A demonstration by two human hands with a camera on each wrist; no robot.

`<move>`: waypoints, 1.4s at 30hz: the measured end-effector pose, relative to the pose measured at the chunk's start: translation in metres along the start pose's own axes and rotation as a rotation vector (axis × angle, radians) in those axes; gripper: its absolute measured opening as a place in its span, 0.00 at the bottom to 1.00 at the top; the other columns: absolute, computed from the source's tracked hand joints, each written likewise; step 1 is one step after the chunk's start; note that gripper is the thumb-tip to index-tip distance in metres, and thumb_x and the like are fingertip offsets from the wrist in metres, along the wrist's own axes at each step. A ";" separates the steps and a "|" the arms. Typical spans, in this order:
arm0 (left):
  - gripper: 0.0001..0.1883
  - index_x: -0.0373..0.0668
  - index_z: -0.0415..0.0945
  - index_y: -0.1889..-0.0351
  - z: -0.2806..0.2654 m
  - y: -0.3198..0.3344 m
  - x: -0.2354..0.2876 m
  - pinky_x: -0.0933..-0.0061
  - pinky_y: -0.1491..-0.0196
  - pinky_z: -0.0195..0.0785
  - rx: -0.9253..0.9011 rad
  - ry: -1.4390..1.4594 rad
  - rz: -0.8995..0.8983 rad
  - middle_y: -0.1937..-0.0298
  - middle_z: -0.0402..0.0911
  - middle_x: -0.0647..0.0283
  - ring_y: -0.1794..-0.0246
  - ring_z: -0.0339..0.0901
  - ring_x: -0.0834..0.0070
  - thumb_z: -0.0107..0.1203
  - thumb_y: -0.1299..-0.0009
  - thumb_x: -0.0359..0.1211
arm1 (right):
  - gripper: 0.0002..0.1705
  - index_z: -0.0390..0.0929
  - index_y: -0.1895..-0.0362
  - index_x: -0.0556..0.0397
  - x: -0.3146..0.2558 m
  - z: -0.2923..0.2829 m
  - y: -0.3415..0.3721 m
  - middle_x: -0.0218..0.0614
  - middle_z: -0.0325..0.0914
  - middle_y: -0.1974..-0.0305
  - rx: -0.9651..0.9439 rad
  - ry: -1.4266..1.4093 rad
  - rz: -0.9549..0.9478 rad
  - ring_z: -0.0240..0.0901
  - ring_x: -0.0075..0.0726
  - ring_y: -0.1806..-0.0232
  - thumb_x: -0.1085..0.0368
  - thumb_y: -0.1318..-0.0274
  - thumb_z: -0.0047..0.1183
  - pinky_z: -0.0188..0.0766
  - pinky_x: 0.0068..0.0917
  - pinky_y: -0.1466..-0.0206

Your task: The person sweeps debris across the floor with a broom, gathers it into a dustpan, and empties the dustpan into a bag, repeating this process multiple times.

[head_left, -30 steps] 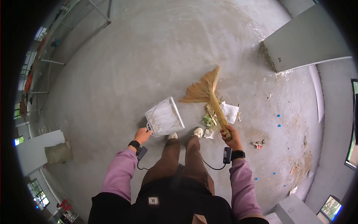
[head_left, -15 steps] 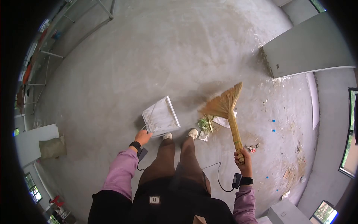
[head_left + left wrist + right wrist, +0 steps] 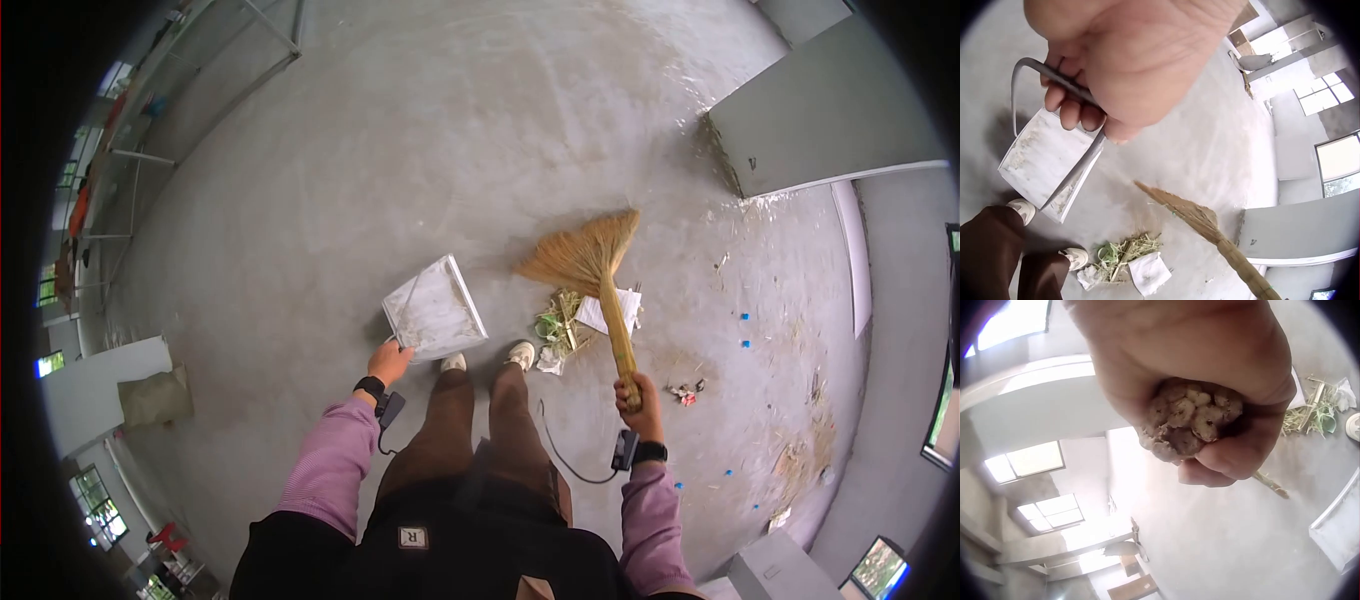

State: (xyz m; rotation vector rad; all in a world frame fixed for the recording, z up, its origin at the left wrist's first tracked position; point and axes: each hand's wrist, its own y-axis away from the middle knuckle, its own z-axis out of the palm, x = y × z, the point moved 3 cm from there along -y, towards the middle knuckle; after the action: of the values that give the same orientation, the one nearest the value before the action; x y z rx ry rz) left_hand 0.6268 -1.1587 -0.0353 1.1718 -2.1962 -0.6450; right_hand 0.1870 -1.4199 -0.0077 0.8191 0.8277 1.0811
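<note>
My left hand (image 3: 390, 362) grips the grey wire handle (image 3: 1029, 61) of a white dustpan (image 3: 435, 310), its fingers curled round the bar. The pan is by my left shoe, with dirt smeared over its inside. On the other side, my right hand (image 3: 643, 402) holds a straw broom (image 3: 585, 248) near the end of its handle. The bundled cut end (image 3: 1194, 425) shows inside that fist in the right wrist view. Fanned out to the left, the bristles lie just beyond a pile of straw and green scraps (image 3: 1125, 253). White paper (image 3: 1149, 274) lies beside the pile, partly crossed by the broom handle in the head view.
My two shoes (image 3: 520, 353) stand between pan and pile. Small red litter (image 3: 687, 397), blue bits (image 3: 746, 343) and straw dust are scattered to the right. A grey partition (image 3: 825, 120) juts in at upper right. Metal framing (image 3: 145, 156) stands at far left.
The broom and my right hand have swung right and nearer my body, then drifted slightly back left and away. The left hand still holds the dustpan in nearly the same place.
</note>
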 end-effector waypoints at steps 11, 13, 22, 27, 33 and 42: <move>0.21 0.35 0.76 0.69 0.020 0.004 -0.002 0.56 0.55 0.65 0.079 -0.071 -0.003 0.64 0.77 0.46 0.60 0.74 0.51 0.49 0.41 0.47 | 0.12 0.63 0.62 0.54 -0.018 0.004 0.084 0.36 0.70 0.75 0.075 0.227 -0.147 0.64 0.23 0.83 0.61 0.46 0.45 0.62 0.18 0.85; 0.21 0.35 0.76 0.69 0.021 0.008 0.000 0.56 0.55 0.65 0.105 -0.083 -0.009 0.64 0.78 0.47 0.60 0.74 0.52 0.49 0.41 0.46 | 0.11 0.63 0.60 0.51 -0.014 0.016 0.087 0.35 0.69 0.75 0.026 0.229 -0.145 0.64 0.23 0.82 0.61 0.45 0.45 0.60 0.17 0.84; 0.20 0.35 0.76 0.71 0.027 0.040 0.011 0.55 0.57 0.66 0.114 -0.130 0.038 0.69 0.78 0.47 0.63 0.74 0.50 0.49 0.41 0.46 | 0.13 0.64 0.64 0.56 -0.011 0.028 0.004 0.34 0.69 0.75 -0.040 0.154 -0.010 0.63 0.22 0.82 0.60 0.46 0.46 0.59 0.17 0.84; 0.22 0.34 0.76 0.71 0.038 0.058 -0.006 0.55 0.57 0.66 0.137 -0.073 -0.001 0.68 0.78 0.46 0.64 0.74 0.49 0.49 0.41 0.47 | 0.12 0.65 0.66 0.57 0.002 -0.019 0.037 0.35 0.69 0.76 0.079 0.281 -0.039 0.64 0.23 0.83 0.60 0.47 0.46 0.59 0.18 0.85; 0.23 0.32 0.76 0.72 0.051 0.047 -0.056 0.55 0.56 0.65 0.165 0.099 -0.021 0.67 0.77 0.43 0.63 0.74 0.48 0.47 0.41 0.48 | 0.12 0.64 0.65 0.56 0.020 -0.017 0.082 0.36 0.70 0.75 0.121 0.291 -0.151 0.64 0.24 0.83 0.61 0.45 0.44 0.60 0.17 0.85; 0.26 0.28 0.74 0.74 0.060 0.073 -0.105 0.55 0.59 0.65 0.139 0.278 -0.010 0.68 0.75 0.38 0.63 0.73 0.46 0.47 0.41 0.48 | 0.14 0.63 0.54 0.52 0.100 0.006 0.157 0.36 0.70 0.73 -0.001 0.380 -0.112 0.64 0.23 0.82 0.62 0.44 0.43 0.61 0.16 0.84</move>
State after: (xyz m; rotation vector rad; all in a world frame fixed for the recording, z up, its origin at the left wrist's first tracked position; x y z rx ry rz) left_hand 0.5924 -1.0239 -0.0588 1.2600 -2.0245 -0.3145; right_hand 0.1540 -1.2846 0.1167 0.5648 1.1770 1.1530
